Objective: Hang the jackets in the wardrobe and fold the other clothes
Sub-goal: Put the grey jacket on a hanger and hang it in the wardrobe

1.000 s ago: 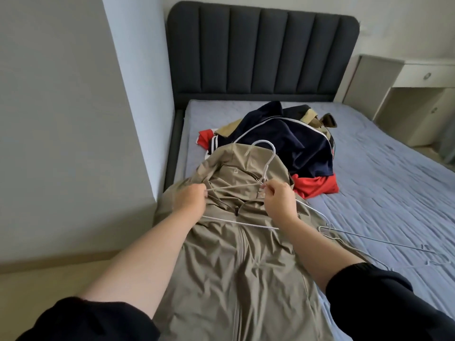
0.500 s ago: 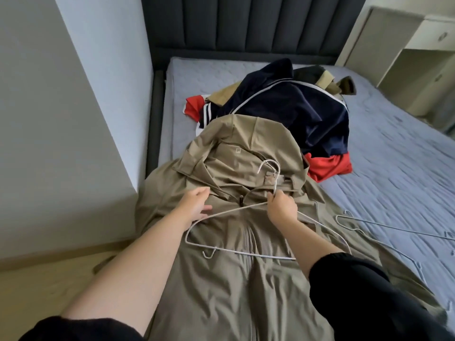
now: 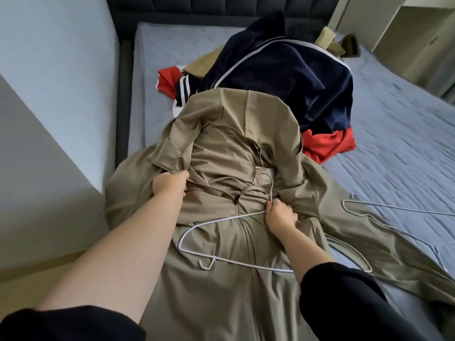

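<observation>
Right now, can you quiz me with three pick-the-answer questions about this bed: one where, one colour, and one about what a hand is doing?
1. Where does the white hanger lie?
A) on the floor
B) on the tan jacket
C) in a drawer

2. What colour is the top garment behind the jacket?
A) navy
B) pink
C) green

3. What is the right hand doing?
A) resting open
B) gripping the hanger
C) holding a sock

Answers: B, its wire rests across the jacket's front; A, it is dark navy with white piping; B, the fingers curl round the hanger's neck below the hook.
</observation>
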The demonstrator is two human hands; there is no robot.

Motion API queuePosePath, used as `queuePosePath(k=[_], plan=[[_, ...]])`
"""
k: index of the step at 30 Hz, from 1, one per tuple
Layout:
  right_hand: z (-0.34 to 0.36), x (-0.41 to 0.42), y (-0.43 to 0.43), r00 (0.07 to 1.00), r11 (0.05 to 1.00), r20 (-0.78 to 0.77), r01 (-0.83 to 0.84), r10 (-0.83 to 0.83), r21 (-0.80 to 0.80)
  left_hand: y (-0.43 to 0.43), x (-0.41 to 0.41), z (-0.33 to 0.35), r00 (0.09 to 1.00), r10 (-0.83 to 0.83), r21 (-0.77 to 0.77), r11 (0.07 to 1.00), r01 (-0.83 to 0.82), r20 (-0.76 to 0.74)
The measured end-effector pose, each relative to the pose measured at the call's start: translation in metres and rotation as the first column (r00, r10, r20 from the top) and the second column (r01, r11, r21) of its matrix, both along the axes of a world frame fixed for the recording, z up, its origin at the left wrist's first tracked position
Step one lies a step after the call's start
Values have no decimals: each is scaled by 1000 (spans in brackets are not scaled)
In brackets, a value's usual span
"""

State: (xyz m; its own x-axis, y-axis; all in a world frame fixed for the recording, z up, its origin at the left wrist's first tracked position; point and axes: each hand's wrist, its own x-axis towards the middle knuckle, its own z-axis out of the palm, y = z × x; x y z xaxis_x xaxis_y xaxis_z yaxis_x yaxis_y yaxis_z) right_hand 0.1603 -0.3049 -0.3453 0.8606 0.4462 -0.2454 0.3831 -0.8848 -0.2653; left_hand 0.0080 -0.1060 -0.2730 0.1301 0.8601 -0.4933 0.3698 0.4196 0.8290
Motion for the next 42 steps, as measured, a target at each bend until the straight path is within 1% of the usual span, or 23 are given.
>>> queuePosePath(k=[1,3,4,5,7,8,10,12,14,16,18,20,22,27,31,35,38,40,42], plan=[[3,-1,0,1000,1000,-8,1,-1,1,-4,-2,-1,994,48,-38,998,-44,102],[11,-4,0,999,1000,-41,11,-11,-7,-14,-13,4,942,136,-124,987,-102,308],[17,-7,-2,998,1000,-56,14,-15,-18,-18,-21,8,913,165,-175,979,-105,373],[25,-12,-3,998,1000,-65,11,-12,-28,-22,-30,12,896,187,-224,969,-102,402],[43,-24,-8,999,1000,-52,-6,6,-5,-31,-46,25,887,209,-309,948,-80,412],[55,-30,-12,1000,999,-26,-16,17,37,-36,-52,33,884,216,-340,938,-70,414],[83,-39,-22,998,984,53,-43,34,172,-44,-63,52,870,216,-369,929,-43,444],[117,-42,-35,995,924,98,-40,3,381,-51,-73,76,857,163,-347,938,20,489],[153,-42,-47,992,810,95,10,-82,586,-60,-85,99,870,95,-295,954,60,484],[185,-39,-52,979,700,82,75,-188,710,-70,-94,114,884,62,-260,963,69,463],[214,-39,-53,963,626,73,111,-261,772,-83,-101,127,892,51,-240,969,65,449],[235,-44,-53,957,592,62,123,-282,796,-95,-106,141,904,61,-204,979,29,422],[247,-52,-55,960,589,68,109,-271,801,-106,-111,154,904,82,-167,986,-13,419],[261,-73,-64,975,657,126,26,-183,753,-123,-123,180,838,172,-122,984,-126,517],[269,-90,-68,979,684,162,-32,-127,729,-135,-138,197,792,222,-124,975,-185,569],[269,-96,-76,982,712,166,-56,-86,700,-145,-146,211,782,209,-102,978,-184,587],[270,-98,-82,988,671,134,-46,-80,740,-152,-147,226,786,170,-67,985,-162,594],[273,-98,-84,989,645,117,-33,-88,763,-156,-145,238,766,137,-72,990,-118,628],[278,-99,-85,988,658,123,-32,-92,752,-161,-141,249,722,79,-87,996,-26,687]])
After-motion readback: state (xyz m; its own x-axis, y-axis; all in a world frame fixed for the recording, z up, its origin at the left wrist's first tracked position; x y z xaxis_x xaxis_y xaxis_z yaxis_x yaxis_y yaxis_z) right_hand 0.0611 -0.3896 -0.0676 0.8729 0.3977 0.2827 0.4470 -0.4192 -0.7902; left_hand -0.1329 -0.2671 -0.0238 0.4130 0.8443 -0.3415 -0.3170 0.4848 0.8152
